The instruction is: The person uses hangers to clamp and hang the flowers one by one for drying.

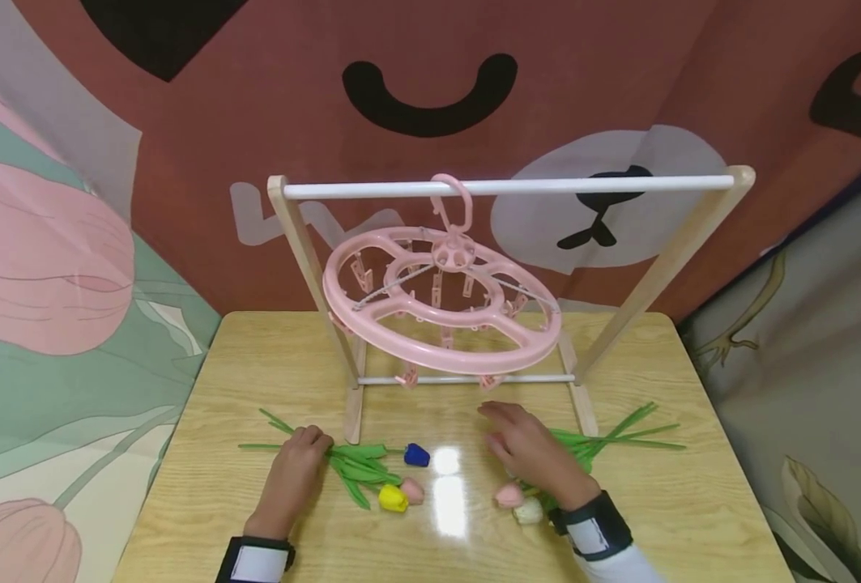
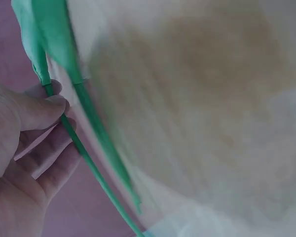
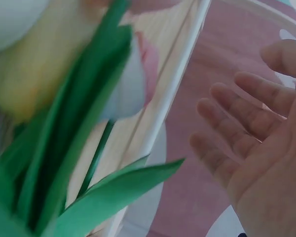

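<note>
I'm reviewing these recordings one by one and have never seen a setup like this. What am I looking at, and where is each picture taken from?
No machine here, just a person's left hand and right hand. The wide picture comes from a camera on the head, looking forward and down; the two close ones come from cameras on the wrists. On the table stands a rack with a pink hanger hooked on it. Nearby lie flowers: a left bunch and a right bunch. The left hand pinches a green stem; the right hand, by its bunch, appears to hold nothing.
</note>
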The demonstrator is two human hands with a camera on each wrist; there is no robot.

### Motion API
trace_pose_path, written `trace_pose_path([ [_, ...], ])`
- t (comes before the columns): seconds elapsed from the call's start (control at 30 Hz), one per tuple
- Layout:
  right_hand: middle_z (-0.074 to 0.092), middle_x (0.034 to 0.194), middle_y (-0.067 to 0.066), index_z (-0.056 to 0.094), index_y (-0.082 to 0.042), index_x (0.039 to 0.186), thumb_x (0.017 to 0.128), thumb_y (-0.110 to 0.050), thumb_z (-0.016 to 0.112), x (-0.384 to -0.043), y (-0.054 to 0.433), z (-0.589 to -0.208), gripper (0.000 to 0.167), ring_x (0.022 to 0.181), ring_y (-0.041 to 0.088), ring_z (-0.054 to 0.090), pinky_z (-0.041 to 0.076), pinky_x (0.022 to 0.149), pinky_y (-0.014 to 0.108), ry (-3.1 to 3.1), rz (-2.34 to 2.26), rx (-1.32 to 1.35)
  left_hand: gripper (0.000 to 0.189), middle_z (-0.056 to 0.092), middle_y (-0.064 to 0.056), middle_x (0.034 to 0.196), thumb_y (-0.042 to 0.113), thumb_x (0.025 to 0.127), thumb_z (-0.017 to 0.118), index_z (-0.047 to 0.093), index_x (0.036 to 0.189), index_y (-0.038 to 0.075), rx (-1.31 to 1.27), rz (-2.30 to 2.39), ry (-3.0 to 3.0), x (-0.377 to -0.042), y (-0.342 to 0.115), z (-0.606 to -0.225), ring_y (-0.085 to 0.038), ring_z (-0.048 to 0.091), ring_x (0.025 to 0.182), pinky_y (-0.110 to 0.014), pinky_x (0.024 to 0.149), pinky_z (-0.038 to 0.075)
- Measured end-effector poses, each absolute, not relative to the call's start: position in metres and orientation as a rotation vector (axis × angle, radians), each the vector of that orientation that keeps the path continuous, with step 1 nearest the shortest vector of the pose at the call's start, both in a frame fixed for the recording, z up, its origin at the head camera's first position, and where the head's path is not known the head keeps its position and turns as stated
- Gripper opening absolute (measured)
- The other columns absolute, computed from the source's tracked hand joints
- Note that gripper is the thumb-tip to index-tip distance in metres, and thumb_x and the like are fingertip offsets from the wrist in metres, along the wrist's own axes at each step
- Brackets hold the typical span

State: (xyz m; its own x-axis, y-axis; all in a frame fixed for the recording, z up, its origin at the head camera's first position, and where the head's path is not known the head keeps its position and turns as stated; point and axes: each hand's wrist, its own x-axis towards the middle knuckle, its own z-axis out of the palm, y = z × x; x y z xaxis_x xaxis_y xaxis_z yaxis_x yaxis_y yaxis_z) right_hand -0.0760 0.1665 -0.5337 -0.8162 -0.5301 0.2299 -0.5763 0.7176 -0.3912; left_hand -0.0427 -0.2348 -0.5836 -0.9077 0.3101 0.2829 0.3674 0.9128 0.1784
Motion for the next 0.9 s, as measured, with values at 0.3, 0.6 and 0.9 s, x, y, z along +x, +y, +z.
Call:
trace_pose_path([
  [0.3,0.060,0.144,0.017,0.057,-0.003,0.144,0.098,-0.019,0.068,-0.079,0.142,-0.523,0.049,0.130,0.035,0.060,0.051,0.110,0.050,-2.827,0.666,0.999,0.037,0.067,-0.011,0.095,-0.023,0.069,0.081,0.077,0.097,0.002,-0.542,-0.243,-2.737,-0.048,-0.220,-0.549,-0.026,0.064,0.087,-0.033,0.072,0.061],
  [0.6,0.055,0.151,0.011,0.052,-0.008,0.149,0.103,-0.029,0.064,-0.084,0.112,-0.510,0.052,0.140,0.030,0.052,0.042,0.119,0.047,-2.786,0.648,1.178,0.026,0.067,-0.013,0.092,-0.011,0.075,0.085,0.079,0.096,0.002,-0.649,-0.160,-2.634,-0.052,-0.187,-0.512,-0.026,0.061,0.081,-0.033,0.063,0.057],
  [0.9,0.072,0.123,-0.001,0.072,-0.017,0.125,0.102,-0.025,0.065,-0.091,0.099,-0.524,0.025,0.114,0.017,0.064,0.054,0.102,0.037,-2.851,0.594,1.169,0.026,0.068,-0.012,0.091,-0.009,0.074,0.086,0.080,0.096,0.002,-0.668,-0.219,-2.583,-0.052,-0.166,-0.498,-0.026,0.061,0.082,-0.034,0.064,0.053],
])
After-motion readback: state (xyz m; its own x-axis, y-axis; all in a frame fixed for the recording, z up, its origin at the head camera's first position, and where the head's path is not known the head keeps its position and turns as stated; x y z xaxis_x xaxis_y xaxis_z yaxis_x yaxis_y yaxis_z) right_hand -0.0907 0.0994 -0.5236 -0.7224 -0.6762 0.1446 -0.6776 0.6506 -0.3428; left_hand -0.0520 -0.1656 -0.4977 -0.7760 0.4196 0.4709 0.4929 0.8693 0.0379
